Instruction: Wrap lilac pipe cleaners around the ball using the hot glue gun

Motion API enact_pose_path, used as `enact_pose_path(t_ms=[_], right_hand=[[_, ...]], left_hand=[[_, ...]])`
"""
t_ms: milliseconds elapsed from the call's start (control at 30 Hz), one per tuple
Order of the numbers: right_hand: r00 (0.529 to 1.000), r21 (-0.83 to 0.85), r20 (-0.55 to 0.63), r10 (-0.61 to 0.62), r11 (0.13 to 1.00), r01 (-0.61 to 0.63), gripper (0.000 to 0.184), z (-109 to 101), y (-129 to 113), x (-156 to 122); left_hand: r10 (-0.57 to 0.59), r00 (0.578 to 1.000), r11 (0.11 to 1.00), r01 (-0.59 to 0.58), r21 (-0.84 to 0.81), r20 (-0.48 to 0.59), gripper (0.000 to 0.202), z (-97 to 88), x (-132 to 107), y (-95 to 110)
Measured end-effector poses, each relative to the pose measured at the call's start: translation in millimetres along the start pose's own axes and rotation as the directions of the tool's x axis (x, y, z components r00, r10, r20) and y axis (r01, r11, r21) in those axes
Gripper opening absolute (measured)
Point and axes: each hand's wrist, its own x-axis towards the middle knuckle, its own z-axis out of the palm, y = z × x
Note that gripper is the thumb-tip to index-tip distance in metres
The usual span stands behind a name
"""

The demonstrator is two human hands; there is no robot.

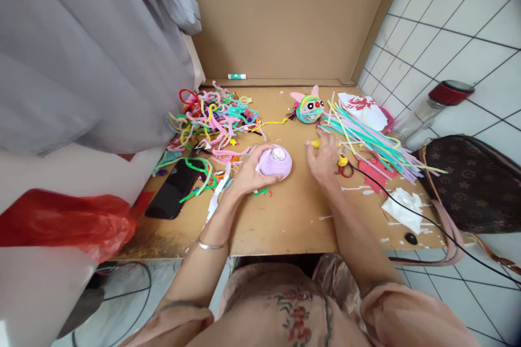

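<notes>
My left hand (254,168) is closed around a lilac ball (284,168) wound in rows of fuzzy pipe cleaner, with a pale bare patch at its top. To the right, my right hand (324,154) curls over a yellow glue gun (342,160); its black cord trails off to the right, and my fingers hide much of its body. Beyond the hands sits a finished-looking ball figure (309,108) in green and yellow stripes, with pink ears, round eyes and a red nose. Red-handled scissors (345,171) lie partly under the glue gun.
A tangled heap of coloured pipe cleaners (215,119) covers the back left, with a black phone (174,190) nearer. Straight pipe cleaners (374,135) fan out at right, beside red felt (374,172), tissue (402,209), a bottle (419,114) and a brown bag (472,184).
</notes>
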Motion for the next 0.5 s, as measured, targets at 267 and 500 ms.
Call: enact_pose_path(t_ms=[267, 500], right_hand=[[0.943, -0.431, 0.107, 0.315, 0.87, -0.241, 0.072, -12, 54, 16], [0.954, -0.358, 0.042, 0.297, 0.896, -0.263, 0.057, 2, 65, 21]], left_hand=[[-0.139, 0.989, 0.988, 0.141, -0.054, 0.044, 0.071, -2.9, 4, 9], [-0.178, 0.974, 0.971, 0.197, -0.136, 0.139, 0.071, -10.1, 5, 16]])
